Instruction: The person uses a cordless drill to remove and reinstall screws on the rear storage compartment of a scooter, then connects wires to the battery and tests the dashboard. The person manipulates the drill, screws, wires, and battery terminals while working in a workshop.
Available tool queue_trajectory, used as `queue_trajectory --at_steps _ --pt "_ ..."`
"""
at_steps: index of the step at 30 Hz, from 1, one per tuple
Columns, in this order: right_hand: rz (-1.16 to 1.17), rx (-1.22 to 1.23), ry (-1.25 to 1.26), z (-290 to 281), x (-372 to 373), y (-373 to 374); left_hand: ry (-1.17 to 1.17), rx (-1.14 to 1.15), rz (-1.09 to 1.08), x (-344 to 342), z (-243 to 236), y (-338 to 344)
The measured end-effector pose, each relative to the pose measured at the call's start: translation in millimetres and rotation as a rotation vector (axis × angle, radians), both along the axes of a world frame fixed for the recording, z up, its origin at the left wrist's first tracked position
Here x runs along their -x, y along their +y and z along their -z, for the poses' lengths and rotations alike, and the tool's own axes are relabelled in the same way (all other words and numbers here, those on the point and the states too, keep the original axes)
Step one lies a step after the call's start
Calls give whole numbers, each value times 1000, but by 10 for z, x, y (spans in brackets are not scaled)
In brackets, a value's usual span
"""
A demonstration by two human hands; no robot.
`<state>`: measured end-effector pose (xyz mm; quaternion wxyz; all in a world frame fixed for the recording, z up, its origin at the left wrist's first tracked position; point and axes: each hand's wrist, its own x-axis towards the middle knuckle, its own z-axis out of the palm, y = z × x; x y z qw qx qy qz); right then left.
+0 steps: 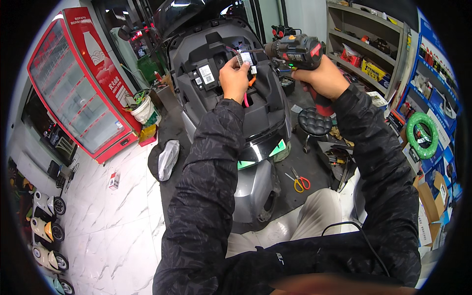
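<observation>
My left hand (pixel 234 78) is closed, its fingertips pinching a small white-labelled part (pixel 246 57) above the open body of a scooter (pixel 265 91). Beside that part run thin wires, an orange connector (pixel 252 80) and a pink cable (pixel 246 100). A black and red cordless drill (pixel 299 51) is gripped in my right hand (pixel 325 78), its front end pointing left toward the labelled part. Whether the bit touches the part I cannot tell. Just left of my left hand, a black box with a white label (pixel 206 74) sits in the scooter's body.
Scissors with red and yellow handles (pixel 298 183) lie on the dark mat below. A round black stool (pixel 315 122) stands to the right, before metal shelves (pixel 364 46). At left are a red glass-door refrigerator (pixel 98 73) and a white bucket (pixel 143 110).
</observation>
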<state>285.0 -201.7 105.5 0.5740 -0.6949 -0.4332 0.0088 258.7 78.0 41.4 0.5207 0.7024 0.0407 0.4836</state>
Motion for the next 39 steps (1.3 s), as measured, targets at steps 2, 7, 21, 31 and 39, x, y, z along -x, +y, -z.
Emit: queue_trajectory --at_steps 2,7,21,31,39 --pt "18 74 -66 -146 5 3 19 -80 -85 7 2 -10" --pt "88 329 -271 -658 -4 21 36 -103 -290 50 -1 -95" --pt "175 739 -605 -1517 312 155 548 -841 -946 84 42 -503" --pt "61 770 -629 -1630 240 237 545 -582 -629 183 -8 -500" --pt "34 760 -629 -1622 115 237 448 -563 -650 251 27 -493"
